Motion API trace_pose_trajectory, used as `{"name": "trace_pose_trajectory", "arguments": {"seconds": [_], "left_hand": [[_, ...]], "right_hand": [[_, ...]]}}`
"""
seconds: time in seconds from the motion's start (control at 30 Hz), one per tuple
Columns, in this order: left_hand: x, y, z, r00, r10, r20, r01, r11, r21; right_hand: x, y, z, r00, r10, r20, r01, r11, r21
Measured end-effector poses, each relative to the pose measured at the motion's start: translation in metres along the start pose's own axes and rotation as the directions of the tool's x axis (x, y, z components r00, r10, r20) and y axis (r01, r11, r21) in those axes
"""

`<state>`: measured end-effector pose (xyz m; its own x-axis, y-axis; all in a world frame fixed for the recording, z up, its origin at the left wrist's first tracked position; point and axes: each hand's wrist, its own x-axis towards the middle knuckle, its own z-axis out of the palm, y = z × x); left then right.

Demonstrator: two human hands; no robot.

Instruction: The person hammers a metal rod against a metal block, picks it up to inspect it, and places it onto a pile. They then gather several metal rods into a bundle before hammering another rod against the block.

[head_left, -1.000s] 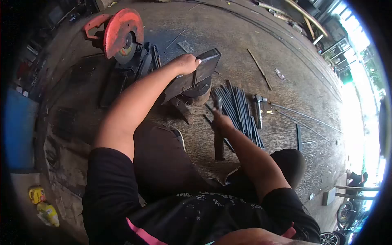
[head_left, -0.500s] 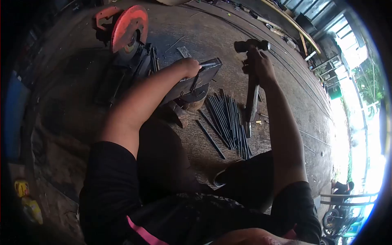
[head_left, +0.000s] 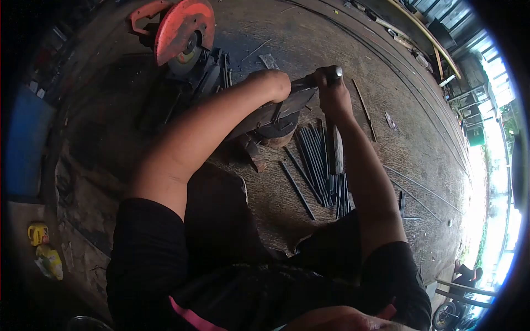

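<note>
My right hand (head_left: 334, 99) is wrapped around a hammer (head_left: 337, 151) close to its head, with the handle hanging down below the hand. The hammer's head is at the far end of a dark metal block (head_left: 295, 107), right beside my left hand. My left hand (head_left: 274, 85) is closed on top of this block, around a metal rod mostly hidden by the hand and the hammer. The block rests on a round wooden stump (head_left: 281, 139). Just below it, several cut metal rods (head_left: 314, 160) lie in a loose pile on the ground.
A cut-off saw with a red guard (head_left: 185, 27) stands at the upper left. Long thin bars (head_left: 386, 71) stretch over the ground on the right. Yellow packets (head_left: 48, 259) lie at the lower left. A motorcycle wheel (head_left: 444, 314) shows at the lower right.
My right hand has brought the hammer down and left, from raised beside the block to its end. My left hand stays closed on the block. The view has shifted slightly.
</note>
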<state>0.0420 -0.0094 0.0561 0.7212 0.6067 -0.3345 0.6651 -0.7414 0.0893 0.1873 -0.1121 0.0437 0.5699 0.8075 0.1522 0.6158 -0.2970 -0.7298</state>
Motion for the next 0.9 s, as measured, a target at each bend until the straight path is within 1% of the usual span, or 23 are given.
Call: {"name": "trace_pose_trajectory", "arguments": {"seconds": [0.07,0.13,0.17,0.2,0.23,0.27,0.3,0.33,0.37,0.43,0.47,0.5,0.53,0.57,0.6,0.63,0.67,0.7,0.77,0.8,0.83,0.87,0.9], "left_hand": [[0.007,0.001,0.004,1.000,0.007,0.027,-0.008,0.999,0.032],[0.015,-0.001,0.014,1.000,0.001,-0.031,-0.001,1.000,0.030],[0.016,-0.002,0.015,0.999,0.003,-0.032,-0.002,1.000,0.028],[0.016,-0.004,0.018,0.995,0.036,-0.089,-0.038,0.999,-0.018],[0.015,-0.006,0.024,0.987,0.068,-0.143,-0.078,0.995,-0.063],[0.020,-0.011,0.032,0.982,0.095,-0.162,-0.111,0.990,-0.089],[0.024,-0.015,0.035,0.983,0.101,-0.155,-0.116,0.989,-0.090],[0.026,-0.017,0.037,0.979,0.132,-0.153,-0.144,0.987,-0.077],[0.026,-0.019,0.038,0.975,0.161,-0.154,-0.172,0.983,-0.061],[0.013,-0.017,0.030,0.974,0.151,-0.171,-0.164,0.984,-0.067],[0.006,-0.016,0.026,0.977,0.135,-0.167,-0.152,0.984,-0.096],[0.002,-0.016,0.024,0.980,0.118,-0.160,-0.139,0.982,-0.125],[0.003,-0.017,0.025,0.980,0.116,-0.159,-0.137,0.983,-0.124],[0.005,-0.016,0.026,0.986,0.088,-0.144,-0.108,0.985,-0.137],[0.007,-0.016,0.027,0.990,0.059,-0.132,-0.079,0.986,-0.149],[0.006,-0.015,0.027,0.988,0.057,-0.140,-0.078,0.986,-0.150],[0.005,-0.013,0.028,0.990,0.034,-0.134,-0.053,0.988,-0.143],[0.008,-0.014,0.027,0.991,0.006,-0.133,-0.024,0.991,-0.135],[0.010,-0.020,0.038,0.989,-0.014,-0.150,-0.014,0.983,-0.182],[0.013,-0.023,0.041,0.986,0.023,-0.164,-0.055,0.979,-0.194],[0.017,-0.024,0.040,0.981,0.066,-0.183,-0.103,0.975,-0.199],[0.021,-0.024,0.038,0.981,0.074,-0.179,-0.108,0.975,-0.192],[0.021,-0.024,0.034,0.984,0.083,-0.155,-0.107,0.982,-0.157]], "right_hand": [[0.006,0.010,-0.003,1.000,0.003,-0.012,-0.002,1.000,0.022],[0.007,-0.012,-0.023,1.000,0.026,0.001,-0.026,0.994,0.109],[0.011,-0.027,-0.038,0.997,-0.063,-0.046,0.069,0.987,0.143],[0.016,-0.044,-0.055,0.985,-0.144,-0.090,0.158,0.972,0.173],[0.020,-0.063,-0.078,0.973,-0.186,-0.140,0.203,0.971,0.124],[0.023,-0.079,-0.097,0.945,-0.240,-0.220,0.278,0.946,0.165],[0.037,-0.085,-0.119,0.843,-0.468,-0.267,0.482,0.876,-0.012],[0.032,-0.110,-0.133,0.841,-0.433,-0.323,0.512,0.829,0.223],[0.023,-0.133,-0.144,0.842,-0.389,-0.374,0.530,0.725,0.440],[0.013,-0.151,-0.156,0.852,-0.300,-0.430,0.459,0.822,0.337],[0.016,-0.143,-0.152,0.851,-0.303,-0.429,0.462,0.820,0.336],[0.022,-0.120,-0.140,0.879,-0.315,-0.357,0.393,0.903,0.171],[0.027,-0.094,-0.121,0.908,-0.308,-0.285,0.319,0.948,-0.006],[0.032,-0.060,-0.089,0.973,-0.163,-0.160,0.185,0.974,0.129],[0.049,-0.012,-0.045,0.969,-0.197,-0.151,0.136,0.931,-0.338],[0.054,0.042,0.009,0.949,-0.311,-0.059,0.297,0.939,-0.175],[0.026,0.014,-0.005,0.999,-0.016,0.044,0.021,0.995,-0.098],[0.020,-0.003,-0.021,0.999,-0.025,0.036,0.028,0.995,-0.094],[0.008,-0.027,-0.043,0.998,0.047,0.032,-0.053,0.973,0.224],[-0.007,-0.057,-0.060,0.997,0.073,-0.016,-0.067,0.972,0.227],[-0.005,-0.050,-0.055,0.996,0.084,-0.017,-0.077,0.970,0.228],[0.002,-0.037,-0.044,0.985,-0.055,-0.164,0.094,0.966,0.240],[0.012,-0.020,-0.031,0.932,-0.192,-0.306,0.266,0.938,0.222]]}}
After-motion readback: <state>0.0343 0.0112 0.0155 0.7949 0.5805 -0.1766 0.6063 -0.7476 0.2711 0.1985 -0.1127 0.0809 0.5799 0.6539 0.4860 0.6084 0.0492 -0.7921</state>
